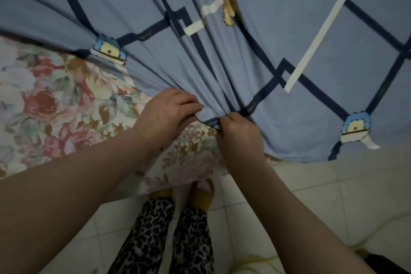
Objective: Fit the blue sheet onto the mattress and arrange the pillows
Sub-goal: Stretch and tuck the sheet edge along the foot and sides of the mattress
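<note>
The blue sheet [255, 35], crossed by dark navy and white stripes with small cartoon patches, covers the upper and right part of the bed. Its near edge is bunched into folds at the mattress corner. My left hand [166, 113] pinches that gathered edge from the left. My right hand [238, 131] grips the same edge right beside it, fingers closed on the hem. The flower-printed mattress [44, 104] lies bare to the left and below the hands. No pillows are in view.
I stand at the bed's corner on a white tiled floor [322, 196]. My legs in leopard-print trousers [155, 240] and yellow slippers [200, 196] are just below the mattress edge. A yellow-green cord [255, 260] lies on the tiles.
</note>
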